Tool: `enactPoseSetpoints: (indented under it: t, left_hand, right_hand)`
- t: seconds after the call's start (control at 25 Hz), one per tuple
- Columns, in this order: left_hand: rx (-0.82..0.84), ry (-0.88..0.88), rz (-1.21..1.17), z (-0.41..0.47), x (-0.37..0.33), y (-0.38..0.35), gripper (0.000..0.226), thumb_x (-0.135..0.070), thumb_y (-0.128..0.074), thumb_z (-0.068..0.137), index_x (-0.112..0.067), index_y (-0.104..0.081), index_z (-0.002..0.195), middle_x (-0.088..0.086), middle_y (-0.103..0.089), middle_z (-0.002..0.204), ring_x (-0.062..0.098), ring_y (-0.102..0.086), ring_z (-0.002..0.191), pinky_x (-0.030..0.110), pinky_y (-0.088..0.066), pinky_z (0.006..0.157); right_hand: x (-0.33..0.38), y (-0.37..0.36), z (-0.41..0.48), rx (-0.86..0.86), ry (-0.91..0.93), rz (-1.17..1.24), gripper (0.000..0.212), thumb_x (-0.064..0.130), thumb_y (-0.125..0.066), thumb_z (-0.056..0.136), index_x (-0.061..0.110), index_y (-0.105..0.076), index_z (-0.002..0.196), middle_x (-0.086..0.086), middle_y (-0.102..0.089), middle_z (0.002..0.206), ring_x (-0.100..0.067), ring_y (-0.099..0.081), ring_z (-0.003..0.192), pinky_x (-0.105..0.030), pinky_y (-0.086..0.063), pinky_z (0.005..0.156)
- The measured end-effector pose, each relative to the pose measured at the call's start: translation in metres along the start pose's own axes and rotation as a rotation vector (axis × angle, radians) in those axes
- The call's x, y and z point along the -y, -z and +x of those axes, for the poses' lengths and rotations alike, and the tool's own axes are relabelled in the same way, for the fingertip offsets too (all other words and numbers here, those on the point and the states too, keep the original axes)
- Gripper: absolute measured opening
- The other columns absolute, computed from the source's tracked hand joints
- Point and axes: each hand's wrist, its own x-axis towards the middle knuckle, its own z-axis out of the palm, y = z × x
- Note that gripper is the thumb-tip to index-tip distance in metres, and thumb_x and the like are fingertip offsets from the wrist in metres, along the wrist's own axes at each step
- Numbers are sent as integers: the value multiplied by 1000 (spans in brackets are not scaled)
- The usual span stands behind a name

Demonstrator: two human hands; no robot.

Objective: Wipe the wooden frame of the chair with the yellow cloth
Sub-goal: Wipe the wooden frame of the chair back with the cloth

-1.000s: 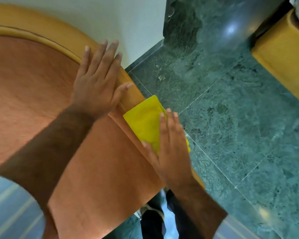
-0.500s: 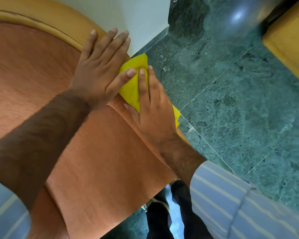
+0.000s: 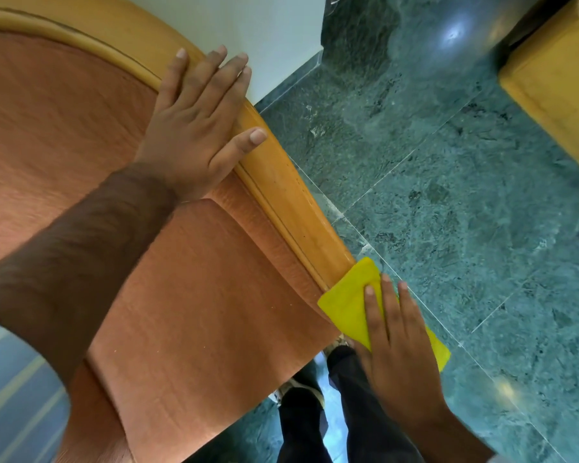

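Yellow folded cloth, pressed flat under the right hand, covers the near end of the curved wooden chair frame, whose far arc beyond the open, bracing left hand probably awaits wiping.

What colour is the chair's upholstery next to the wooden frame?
Orange-terracotta fabric with a fine ribbed texture, clearest in the head view, beside the frame.

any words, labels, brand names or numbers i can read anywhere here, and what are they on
None. No readable text, label, brand or number shows in this view.
The yellow cloth under the right hand is plain.
The wooden frame and the orange cushion of the chair, where the left hand rests, carry no mark.
The green stone floor, the white wall and the striped sleeve show only pattern.
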Motion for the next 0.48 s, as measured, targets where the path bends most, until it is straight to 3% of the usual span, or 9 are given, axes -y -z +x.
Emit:
enactPoseSetpoints:
  t: [0.12,0.28,0.48]
  left_hand:
    - [18,2,10,1,-1,2,92,-67,4,100,-5,-21,163,10,-23,173,26,-12,163,58,-6,131]
    - [36,31,10,-1,-5,2,94,-70,3,99,-5,-21,163,10,-22,173,27,-10,163,58,-4,131]
    - [94,117,-103,0,-15,15,100,-80,-17,94,-6,-29,160,12,-18,174,29,-8,163,54,-2,132]
  right_hand:
    - [39,10,61,-52,-63,-8,74,54,-31,108,6,-12,161,-27,-21,168,-49,-24,153,-61,-36,118]
    - [98,30,159,-218,-147,181,74,54,-34,107,6,-20,160,-24,-25,167,-44,-30,153,-55,-34,121]
    - [99,42,160,-264,-40,340,87,63,-47,100,10,-17,162,-19,-19,170,-36,-22,157,-51,-28,126]
